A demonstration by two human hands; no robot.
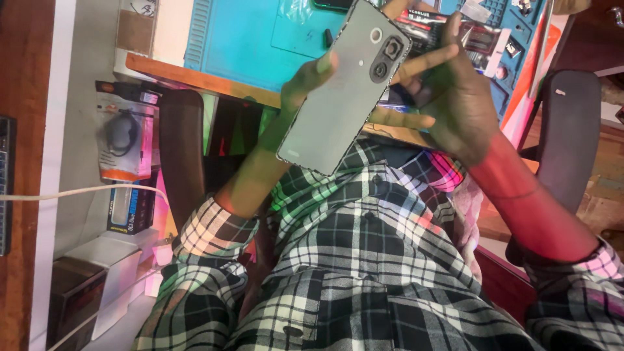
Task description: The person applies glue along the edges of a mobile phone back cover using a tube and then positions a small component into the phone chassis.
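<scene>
A grey smartphone (pixel 344 91) is held tilted above my lap, its back and camera cutouts facing me. My left hand (pixel 304 83) grips its left edge, one fingertip resting on the back. On the right edge, my right hand (pixel 455 97) supports it with fingers spread, one finger reaching near the camera cutouts. A red and black flat packet (pixel 422 23) lies just behind my right fingers; whether the hand touches it is unclear. The phone's screen side is hidden.
A blue work mat (pixel 260 36) covers a wooden desk (pixel 195 78) ahead of me, with small tools at its far right. Black chair armrests (pixel 182 149) (pixel 565 130) flank me. Packaged goods (pixel 127 136) and a white cable (pixel 78 192) sit at the left.
</scene>
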